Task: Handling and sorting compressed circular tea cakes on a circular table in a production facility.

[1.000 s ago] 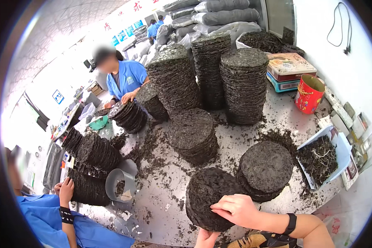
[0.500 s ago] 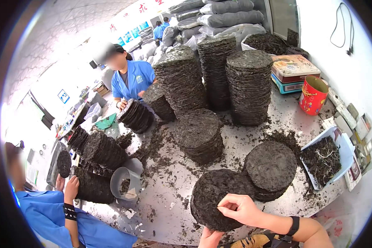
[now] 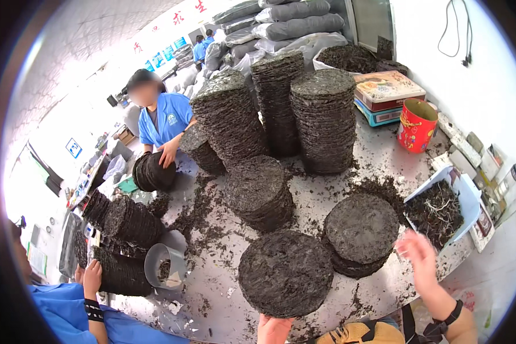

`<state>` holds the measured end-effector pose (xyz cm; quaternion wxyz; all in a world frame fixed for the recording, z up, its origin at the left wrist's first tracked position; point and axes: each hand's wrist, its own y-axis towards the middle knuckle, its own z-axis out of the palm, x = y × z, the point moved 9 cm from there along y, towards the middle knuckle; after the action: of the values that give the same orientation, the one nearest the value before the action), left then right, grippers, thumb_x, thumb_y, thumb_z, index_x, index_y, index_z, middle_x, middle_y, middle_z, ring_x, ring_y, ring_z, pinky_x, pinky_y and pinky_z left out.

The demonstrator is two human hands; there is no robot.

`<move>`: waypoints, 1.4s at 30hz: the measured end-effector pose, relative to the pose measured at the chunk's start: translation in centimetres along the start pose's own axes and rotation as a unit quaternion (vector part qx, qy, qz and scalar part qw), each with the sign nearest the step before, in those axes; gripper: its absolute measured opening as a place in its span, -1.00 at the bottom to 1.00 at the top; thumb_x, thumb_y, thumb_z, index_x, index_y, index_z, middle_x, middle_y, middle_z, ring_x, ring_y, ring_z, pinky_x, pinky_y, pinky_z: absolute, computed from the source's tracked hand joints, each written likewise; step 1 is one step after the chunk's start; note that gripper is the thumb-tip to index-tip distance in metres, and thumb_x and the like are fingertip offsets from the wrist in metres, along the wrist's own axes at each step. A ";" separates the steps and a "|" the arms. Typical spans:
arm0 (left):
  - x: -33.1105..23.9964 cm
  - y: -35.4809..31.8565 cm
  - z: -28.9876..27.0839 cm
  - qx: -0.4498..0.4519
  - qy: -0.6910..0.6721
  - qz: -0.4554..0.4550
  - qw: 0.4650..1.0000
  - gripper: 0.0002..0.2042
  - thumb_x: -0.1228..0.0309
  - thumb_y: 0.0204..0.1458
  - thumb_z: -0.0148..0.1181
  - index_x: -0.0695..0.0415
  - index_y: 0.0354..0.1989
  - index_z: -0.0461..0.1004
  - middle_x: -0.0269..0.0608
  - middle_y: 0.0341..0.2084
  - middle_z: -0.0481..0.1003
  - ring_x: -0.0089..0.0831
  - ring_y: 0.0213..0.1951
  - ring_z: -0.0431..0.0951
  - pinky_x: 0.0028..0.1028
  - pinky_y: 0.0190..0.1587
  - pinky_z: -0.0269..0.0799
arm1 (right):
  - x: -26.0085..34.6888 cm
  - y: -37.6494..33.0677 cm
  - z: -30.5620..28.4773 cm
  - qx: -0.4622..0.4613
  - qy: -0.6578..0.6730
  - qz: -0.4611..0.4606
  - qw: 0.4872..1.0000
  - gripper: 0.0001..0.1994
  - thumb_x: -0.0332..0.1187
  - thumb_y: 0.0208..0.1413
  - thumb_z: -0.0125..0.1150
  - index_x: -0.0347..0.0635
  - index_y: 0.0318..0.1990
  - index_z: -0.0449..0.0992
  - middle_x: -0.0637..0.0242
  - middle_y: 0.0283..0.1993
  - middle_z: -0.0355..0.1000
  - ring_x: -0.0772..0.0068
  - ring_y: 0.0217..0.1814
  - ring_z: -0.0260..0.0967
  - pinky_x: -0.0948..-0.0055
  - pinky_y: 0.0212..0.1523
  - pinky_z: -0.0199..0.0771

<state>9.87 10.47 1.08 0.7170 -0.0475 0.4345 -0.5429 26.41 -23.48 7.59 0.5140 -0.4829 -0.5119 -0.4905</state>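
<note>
A round, dark, rough sheet of what looks like dried seaweed [image 3: 285,274] is tilted up in front of me. My left hand [image 3: 274,328] grips it at the lower edge; the fingers behind it are hidden. Just to its right, partly behind it, a low stack of the same round sheets [image 3: 362,228] lies on the table. My right hand [image 3: 422,264] is raised off the sheet, near a light blue scoop-like tray [image 3: 470,202] with dark scraps and pale strands in it. Motion blurs its fingertips, so whether they hold anything is unclear.
Taller stacks of round sheets [image 3: 324,123] stand across the metal table [image 3: 212,309], strewn with crumbs. A red tin [image 3: 417,126] and a scale [image 3: 378,114] sit at the back right. A clear plastic tub [image 3: 165,266] stands left. Two people in blue handle sheets.
My right hand has left the sheet's surface and swung right toward the blue tray. My left hand keeps the sheet, now more fully facing me. The view has shifted slightly right.
</note>
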 end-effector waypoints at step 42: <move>2.4 -0.1 10.4 0.072 0.112 -0.091 0.987 -0.89 0.58 0.13 0.06 0.16 -0.25 0.52 -0.31 -0.45 0.53 -0.51 -0.45 0.47 -0.46 -0.34 0.36 | 0.7 -0.1 5.6 0.105 0.306 0.204 0.924 -0.45 -0.41 0.15 0.18 -0.28 0.28 0.17 0.20 0.14 0.33 0.51 0.00 0.34 0.46 0.01 0.36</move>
<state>16.87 4.28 6.24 0.6133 0.0261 0.4653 -0.6377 25.98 -17.92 8.33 0.7822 -0.3468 -0.2687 -0.4423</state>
